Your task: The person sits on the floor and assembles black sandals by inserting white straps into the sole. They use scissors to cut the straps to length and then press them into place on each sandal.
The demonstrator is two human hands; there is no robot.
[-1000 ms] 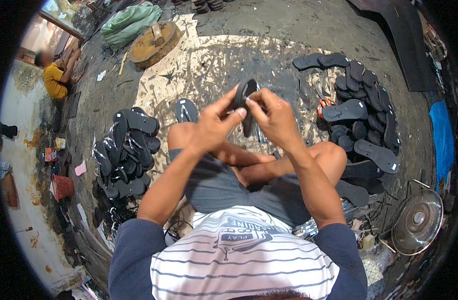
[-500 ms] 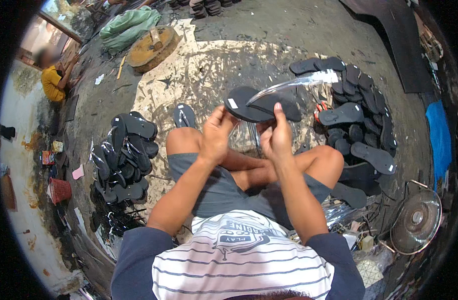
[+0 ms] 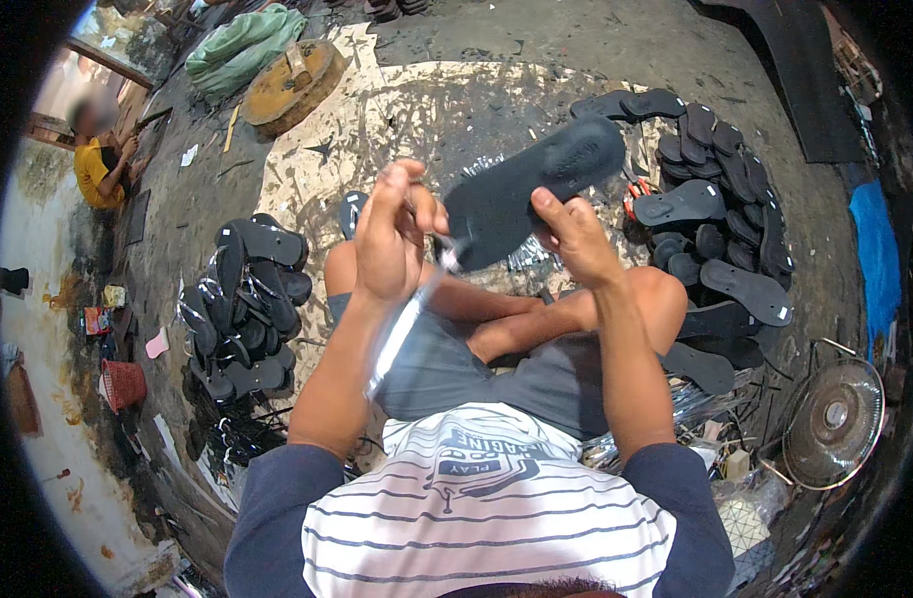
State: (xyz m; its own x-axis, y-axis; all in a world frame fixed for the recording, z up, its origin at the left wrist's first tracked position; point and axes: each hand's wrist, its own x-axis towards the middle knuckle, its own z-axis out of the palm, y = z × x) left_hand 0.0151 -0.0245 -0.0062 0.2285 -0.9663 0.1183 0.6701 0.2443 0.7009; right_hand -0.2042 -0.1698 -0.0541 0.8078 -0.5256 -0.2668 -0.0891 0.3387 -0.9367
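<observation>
Right hand (image 3: 576, 234) grips flat black rubber sandal sole (image 3: 521, 187), raised before the knees, toe at 2 o'clock. Left hand (image 3: 389, 239) pinched shut on thin silvery plastic strap (image 3: 405, 324) trailing toward 7 o'clock.

Sole (image 3: 521, 189): matt black rubber, lightly textured. Strap (image 3: 402, 329): glossy, translucent plastic. Floor (image 3: 397, 110): rough concrete, paint-stained. Fan (image 3: 832, 424): metal grille.

Flat black rubber sandal sole (image 3: 521, 189): matte black. Thin clear plastic strap (image 3: 402, 324): silvery, glinting white. Heaps of rubber sandals left (image 3: 242, 304) and right (image 3: 716, 209): black. Short-sleeved striped shirt (image 3: 476, 518): white, thin dark stripes, navy sleeves. Round metal fan (image 3: 833, 424): grey. Small plastic basket (image 3: 124, 384): red. Crumpled tarp (image 3: 877, 254): blue. Concrete floor (image 3: 536, 40): grey, pale paint blotches.
</observation>
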